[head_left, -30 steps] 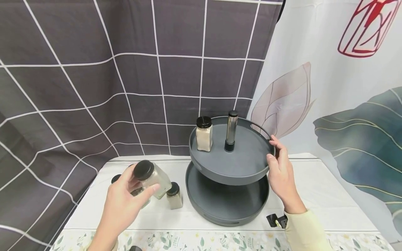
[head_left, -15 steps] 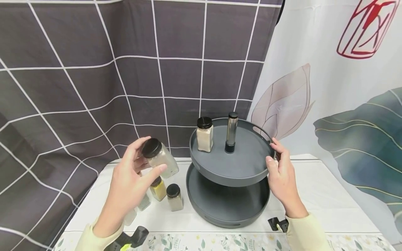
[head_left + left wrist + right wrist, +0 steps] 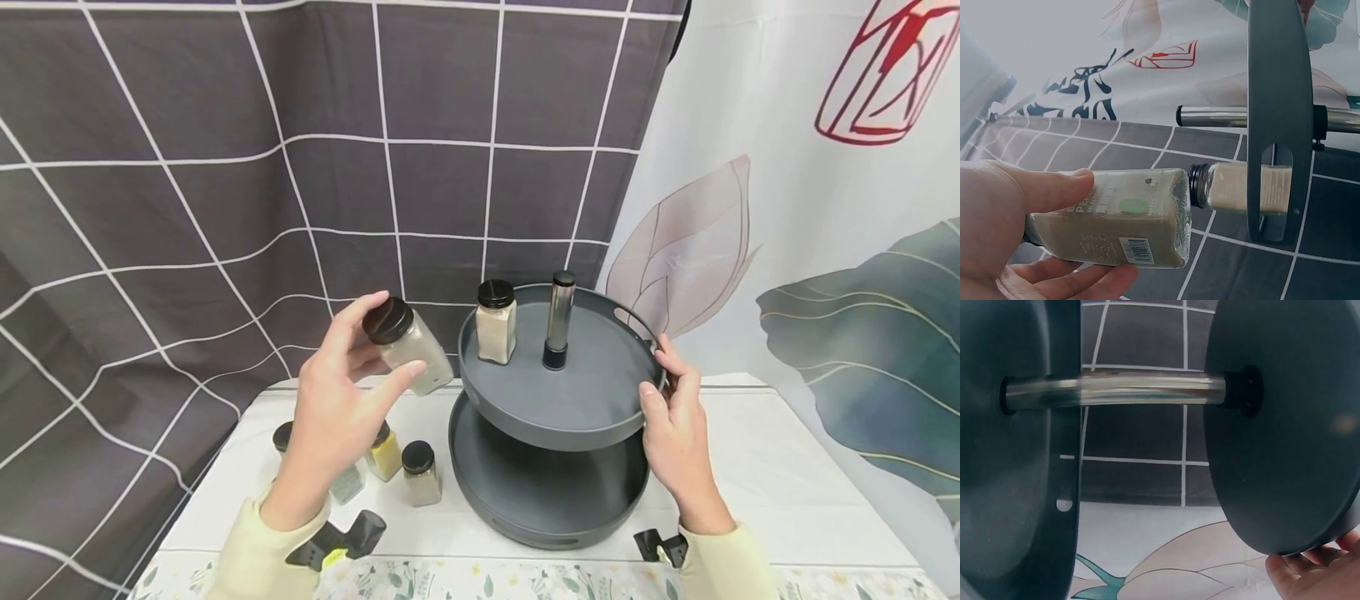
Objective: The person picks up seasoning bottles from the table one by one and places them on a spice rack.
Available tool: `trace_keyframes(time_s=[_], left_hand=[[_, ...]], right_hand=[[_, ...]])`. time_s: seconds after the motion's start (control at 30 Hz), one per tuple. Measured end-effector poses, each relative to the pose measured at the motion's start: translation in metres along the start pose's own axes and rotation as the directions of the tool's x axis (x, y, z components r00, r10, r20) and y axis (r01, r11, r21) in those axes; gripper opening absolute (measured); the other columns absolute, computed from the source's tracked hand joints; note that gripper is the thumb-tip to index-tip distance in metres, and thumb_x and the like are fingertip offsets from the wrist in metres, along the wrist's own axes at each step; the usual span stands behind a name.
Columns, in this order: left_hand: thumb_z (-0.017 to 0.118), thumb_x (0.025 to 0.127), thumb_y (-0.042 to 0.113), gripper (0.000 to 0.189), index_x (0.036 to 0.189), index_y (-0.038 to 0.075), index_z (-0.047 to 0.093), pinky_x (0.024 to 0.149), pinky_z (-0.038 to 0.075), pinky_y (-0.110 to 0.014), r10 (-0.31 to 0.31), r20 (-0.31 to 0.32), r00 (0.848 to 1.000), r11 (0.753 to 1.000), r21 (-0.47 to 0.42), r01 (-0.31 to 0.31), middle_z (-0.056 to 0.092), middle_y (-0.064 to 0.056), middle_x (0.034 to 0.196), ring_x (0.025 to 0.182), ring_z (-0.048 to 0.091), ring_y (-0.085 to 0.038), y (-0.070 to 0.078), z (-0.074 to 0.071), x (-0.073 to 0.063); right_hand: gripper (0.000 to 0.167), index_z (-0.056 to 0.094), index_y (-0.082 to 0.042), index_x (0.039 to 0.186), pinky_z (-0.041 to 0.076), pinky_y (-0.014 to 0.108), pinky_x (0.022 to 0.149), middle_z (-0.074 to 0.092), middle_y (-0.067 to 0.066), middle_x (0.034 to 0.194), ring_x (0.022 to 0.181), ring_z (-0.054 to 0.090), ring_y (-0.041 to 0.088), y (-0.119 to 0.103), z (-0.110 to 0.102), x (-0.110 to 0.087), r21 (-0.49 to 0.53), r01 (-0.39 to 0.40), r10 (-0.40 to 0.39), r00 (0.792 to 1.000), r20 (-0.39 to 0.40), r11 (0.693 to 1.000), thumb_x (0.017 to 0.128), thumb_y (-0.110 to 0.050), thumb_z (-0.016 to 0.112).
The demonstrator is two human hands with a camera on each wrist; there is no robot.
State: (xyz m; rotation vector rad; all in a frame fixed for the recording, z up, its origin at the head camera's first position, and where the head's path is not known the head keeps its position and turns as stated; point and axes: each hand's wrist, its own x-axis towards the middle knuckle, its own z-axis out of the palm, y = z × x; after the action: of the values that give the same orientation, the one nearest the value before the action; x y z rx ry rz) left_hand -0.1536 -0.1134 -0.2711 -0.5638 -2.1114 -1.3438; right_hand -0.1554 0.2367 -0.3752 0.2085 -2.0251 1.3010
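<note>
My left hand [image 3: 337, 408] holds a square glass spice jar [image 3: 411, 348] with a black lid, tilted, just left of the two-tier tray. In the left wrist view, this spice jar [image 3: 1116, 219] shows pale brown powder and a barcode; thumb and fingers lie on opposite sides. My right hand [image 3: 681, 433] grips the right rim of the dark grey upper tray [image 3: 592, 400], near its handle slot. On that tier another black-lidded jar [image 3: 496, 332] of cream powder stands upright, left of the metal post [image 3: 559, 321]. Fingers of the right hand [image 3: 1322, 569] are at the rim in the right wrist view.
Below is the lower tray [image 3: 547, 508]. Left of it on the white table [image 3: 780, 467] stand a small jar [image 3: 422, 475], a yellow-filled jar [image 3: 385, 454] and others partly behind my left wrist. A dark grid-patterned curtain [image 3: 435, 183] hangs behind.
My left hand has lifted the spice jar up and right, nearer the upper tray. Jars beneath it have come into view. My right hand keeps its place at the rim.
</note>
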Motion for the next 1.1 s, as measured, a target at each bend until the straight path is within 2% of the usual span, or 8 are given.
trace_keyframes(time_s=[0.2, 0.47, 0.73, 1.1], left_hand=[[0.087, 0.078, 0.004, 0.077, 0.144, 0.019, 0.051, 0.084, 0.057, -0.021, 0.021, 0.014, 1.000, 1.000, -0.019, -0.020, 0.068, -0.002, 0.117, 0.098, 0.071, -0.014, 0.005, 0.010, 0.004], [0.087, 0.079, 0.008, 0.075, 0.144, 0.019, 0.051, 0.085, 0.058, -0.025, 0.030, 0.042, 0.999, 1.000, -0.004, -0.030, 0.068, -0.002, 0.114, 0.096, 0.069, -0.012, 0.009, 0.021, 0.005], [0.086, 0.079, 0.006, 0.075, 0.143, 0.018, 0.051, 0.086, 0.058, -0.026, 0.056, 0.060, 0.997, 0.998, -0.024, -0.054, 0.068, -0.002, 0.117, 0.101, 0.069, -0.013, 0.012, 0.027, 0.010], [0.085, 0.080, 0.005, 0.072, 0.143, 0.017, 0.051, 0.088, 0.057, -0.024, 0.086, 0.091, 0.992, 0.995, -0.058, -0.081, 0.067, -0.002, 0.118, 0.101, 0.068, -0.012, 0.013, 0.038, 0.013]], right_hand=[[0.041, 0.041, 0.009, 0.137, 0.030, 0.014, 0.112, 0.038, 0.010, 0.159, 0.145, 0.036, 0.021, -0.002, 0.003, -0.004, 0.006, -0.008, 0.008, 1.000, -0.027, 1.000, 0.100, -0.004, 0.052], [0.040, 0.041, 0.009, 0.137, 0.031, 0.012, 0.111, 0.038, 0.009, 0.159, 0.146, 0.035, 0.014, -0.004, 0.006, -0.010, 0.039, -0.018, 0.021, 0.997, -0.069, 0.999, 0.101, -0.004, 0.050], [0.042, 0.038, 0.008, 0.140, 0.031, 0.012, 0.111, 0.032, 0.007, 0.162, 0.149, 0.029, 0.019, -0.006, 0.006, -0.014, 0.056, -0.038, 0.041, 0.997, -0.065, 0.998, 0.102, -0.007, 0.049], [0.042, 0.038, 0.009, 0.139, 0.034, 0.011, 0.108, 0.032, 0.009, 0.162, 0.148, 0.031, 0.018, -0.006, 0.011, -0.015, 0.075, 0.000, 0.005, 0.997, -0.073, 0.997, 0.101, -0.005, 0.049]])
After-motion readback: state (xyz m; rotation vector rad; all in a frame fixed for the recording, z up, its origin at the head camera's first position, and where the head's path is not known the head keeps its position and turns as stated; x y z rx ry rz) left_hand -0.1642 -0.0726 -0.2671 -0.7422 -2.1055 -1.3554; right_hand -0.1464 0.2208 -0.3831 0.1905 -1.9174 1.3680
